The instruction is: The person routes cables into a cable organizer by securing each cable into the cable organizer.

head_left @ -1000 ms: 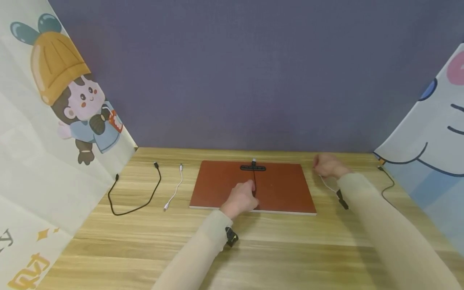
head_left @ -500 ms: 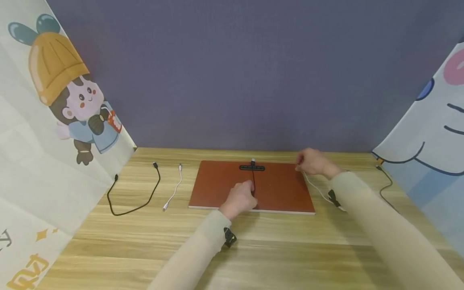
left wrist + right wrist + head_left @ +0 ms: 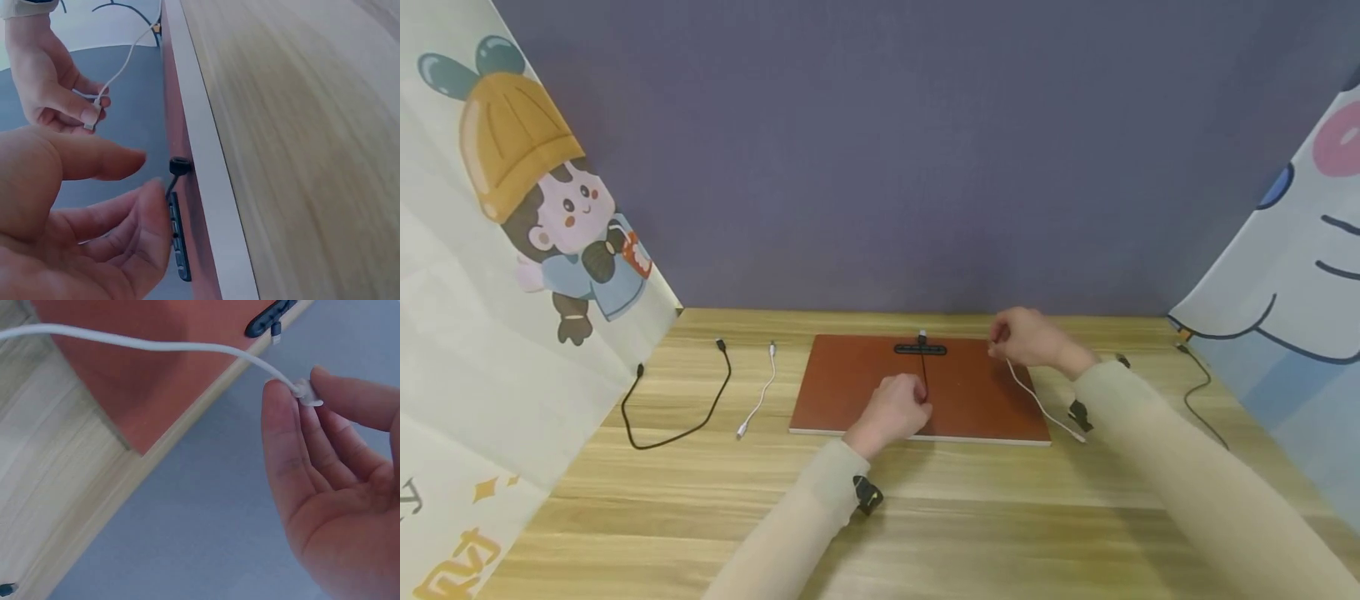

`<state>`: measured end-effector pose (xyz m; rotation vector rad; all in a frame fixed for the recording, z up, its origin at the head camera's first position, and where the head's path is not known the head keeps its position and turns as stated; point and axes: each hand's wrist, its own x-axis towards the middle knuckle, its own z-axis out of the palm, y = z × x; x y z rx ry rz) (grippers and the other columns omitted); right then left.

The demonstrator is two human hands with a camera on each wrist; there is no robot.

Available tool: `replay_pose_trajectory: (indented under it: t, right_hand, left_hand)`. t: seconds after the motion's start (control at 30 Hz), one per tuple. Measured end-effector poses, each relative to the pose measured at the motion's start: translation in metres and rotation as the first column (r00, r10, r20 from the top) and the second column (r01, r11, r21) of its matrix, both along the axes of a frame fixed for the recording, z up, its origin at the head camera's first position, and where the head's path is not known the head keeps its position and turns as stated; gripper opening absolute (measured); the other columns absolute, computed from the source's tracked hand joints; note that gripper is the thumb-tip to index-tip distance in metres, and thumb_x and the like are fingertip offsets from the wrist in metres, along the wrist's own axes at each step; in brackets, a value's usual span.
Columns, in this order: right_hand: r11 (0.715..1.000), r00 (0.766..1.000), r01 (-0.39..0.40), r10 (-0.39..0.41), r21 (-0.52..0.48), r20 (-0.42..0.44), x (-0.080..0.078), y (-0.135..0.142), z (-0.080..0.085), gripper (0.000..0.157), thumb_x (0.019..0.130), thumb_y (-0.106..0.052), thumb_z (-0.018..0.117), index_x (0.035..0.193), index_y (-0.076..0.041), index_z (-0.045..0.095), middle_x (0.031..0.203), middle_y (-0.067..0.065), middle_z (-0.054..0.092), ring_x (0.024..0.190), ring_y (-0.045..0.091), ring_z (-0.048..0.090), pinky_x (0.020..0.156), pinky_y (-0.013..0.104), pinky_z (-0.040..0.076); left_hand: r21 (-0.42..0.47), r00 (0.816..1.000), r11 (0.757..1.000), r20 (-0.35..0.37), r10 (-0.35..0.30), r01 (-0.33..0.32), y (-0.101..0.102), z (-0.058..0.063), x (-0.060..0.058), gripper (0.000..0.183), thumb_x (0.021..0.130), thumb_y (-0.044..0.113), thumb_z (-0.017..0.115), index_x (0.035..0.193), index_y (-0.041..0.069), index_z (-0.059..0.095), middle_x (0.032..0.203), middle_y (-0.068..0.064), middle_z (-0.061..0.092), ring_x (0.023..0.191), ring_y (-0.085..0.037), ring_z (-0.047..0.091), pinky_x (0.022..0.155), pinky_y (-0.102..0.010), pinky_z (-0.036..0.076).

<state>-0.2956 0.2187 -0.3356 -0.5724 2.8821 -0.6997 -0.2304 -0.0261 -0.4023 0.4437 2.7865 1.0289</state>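
My right hand pinches the plug of a white USB cable between thumb and fingers. In the head view it is over the right part of a brown board, the cable trailing down to the wood. My left hand is over the board's front middle, beside a black cable. In the left wrist view its thumb and fingers are apart, with the black plug just beyond them. The black cable runs through a black cable holder at the board's back edge, its silver plug pointing backward.
On the left of the wooden table lie a curved black cable and a short white cable. A dark cable lies at the far right. A dark grey panel stands behind.
My right hand has moved left with the white cable, from beside the board to over its right part. The left hand has hardly moved.
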Motion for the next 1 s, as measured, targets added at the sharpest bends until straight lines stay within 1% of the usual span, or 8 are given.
replay_pose_trajectory:
  t: [0.1, 0.27, 0.4, 0.6, 0.7, 0.83, 0.93, 1.0]
  right_hand:
    - [1.000, 1.000, -0.018, 0.018, -0.001, -0.014, 0.005, -0.007, 0.002, 0.011, 0.091, -0.008, 0.071, 0.097, 0.000, 0.067, 0.086, 0.006, 0.070, 0.072, 0.018, 0.063, 0.070, 0.038, 0.051]
    - [0.999, 0.999, -0.035, 0.035, -0.003, -0.026, 0.012, -0.020, 0.003, 0.010, 0.090, -0.008, 0.071, 0.098, -0.002, 0.069, 0.085, 0.002, 0.070, 0.071, 0.015, 0.064, 0.070, 0.037, 0.052]
    - [0.998, 0.999, -0.053, 0.052, -0.024, -0.015, 0.018, -0.029, 0.007, 0.009, 0.091, -0.009, 0.072, 0.098, -0.004, 0.070, 0.084, 0.001, 0.069, 0.070, 0.014, 0.063, 0.069, 0.035, 0.052]
    - [0.997, 0.997, -0.075, 0.074, -0.036, -0.023, 0.022, -0.036, 0.009, 0.009, 0.091, -0.010, 0.074, 0.098, -0.005, 0.070, 0.083, 0.001, 0.069, 0.071, 0.014, 0.063, 0.071, 0.036, 0.052]
    - [0.996, 0.997, -0.082, 0.082, -0.037, -0.018, 0.024, -0.036, 0.010, 0.007, 0.091, -0.008, 0.074, 0.096, -0.006, 0.070, 0.083, 0.001, 0.069, 0.071, 0.014, 0.063, 0.070, 0.035, 0.052]
    - [0.994, 0.996, -0.092, 0.093, -0.053, 0.011, 0.027, -0.034, 0.013, 0.005, 0.091, -0.007, 0.073, 0.094, -0.006, 0.070, 0.082, 0.003, 0.069, 0.067, 0.016, 0.064, 0.068, 0.035, 0.052]
    - [0.993, 0.995, -0.099, 0.101, -0.071, 0.025, 0.028, -0.034, 0.015, 0.005, 0.092, -0.007, 0.073, 0.094, -0.006, 0.069, 0.082, 0.004, 0.070, 0.065, 0.021, 0.066, 0.068, 0.035, 0.052]
    - [0.991, 0.994, -0.102, 0.105, -0.087, 0.031, 0.029, -0.034, 0.016, 0.004, 0.092, -0.006, 0.072, 0.094, -0.006, 0.069, 0.083, 0.006, 0.071, 0.066, 0.025, 0.068, 0.067, 0.034, 0.053]
  left_hand:
    - [0.051, 1.000, 0.998, -0.017, -0.026, 0.027, 0.002, 0.002, 0.001, 0.016, 0.094, 0.014, 0.069, 0.106, 0.003, 0.070, 0.092, -0.005, 0.068, 0.072, -0.015, 0.061, 0.069, -0.034, 0.053]
    - [0.104, 0.996, 0.992, -0.055, -0.065, 0.071, 0.010, 0.002, 0.000, 0.015, 0.096, 0.016, 0.068, 0.107, 0.006, 0.070, 0.092, 0.000, 0.068, 0.078, -0.012, 0.062, 0.071, -0.029, 0.052]
    - [0.160, 0.995, 0.984, -0.073, -0.069, 0.079, 0.018, 0.003, 0.000, 0.017, 0.095, 0.017, 0.069, 0.108, 0.006, 0.070, 0.093, 0.001, 0.070, 0.082, -0.011, 0.064, 0.072, -0.028, 0.053]
    - [0.293, 0.997, 0.954, 0.013, -0.071, 0.064, 0.031, 0.002, 0.003, 0.021, 0.094, 0.019, 0.071, 0.110, 0.005, 0.071, 0.094, 0.002, 0.071, 0.083, -0.009, 0.065, 0.073, -0.027, 0.053]
    - [0.358, 0.993, 0.932, 0.072, -0.096, 0.064, 0.039, 0.001, 0.007, 0.024, 0.094, 0.019, 0.071, 0.112, 0.004, 0.071, 0.094, 0.001, 0.071, 0.080, -0.009, 0.065, 0.070, -0.027, 0.053]
    - [0.405, 0.984, 0.913, 0.133, -0.118, 0.055, 0.055, -0.003, 0.010, 0.024, 0.094, 0.022, 0.073, 0.111, 0.005, 0.073, 0.093, 0.003, 0.072, 0.077, -0.008, 0.065, 0.068, -0.027, 0.053]
    - [0.437, 0.978, 0.899, 0.180, -0.106, 0.017, 0.067, -0.007, 0.012, 0.023, 0.093, 0.024, 0.074, 0.110, 0.007, 0.073, 0.091, 0.004, 0.073, 0.075, -0.009, 0.066, 0.066, -0.027, 0.053]
    - [0.478, 0.973, 0.878, 0.209, -0.097, -0.016, 0.074, -0.010, 0.012, 0.024, 0.093, 0.023, 0.073, 0.111, 0.006, 0.073, 0.090, 0.004, 0.073, 0.076, -0.010, 0.067, 0.065, -0.027, 0.053]
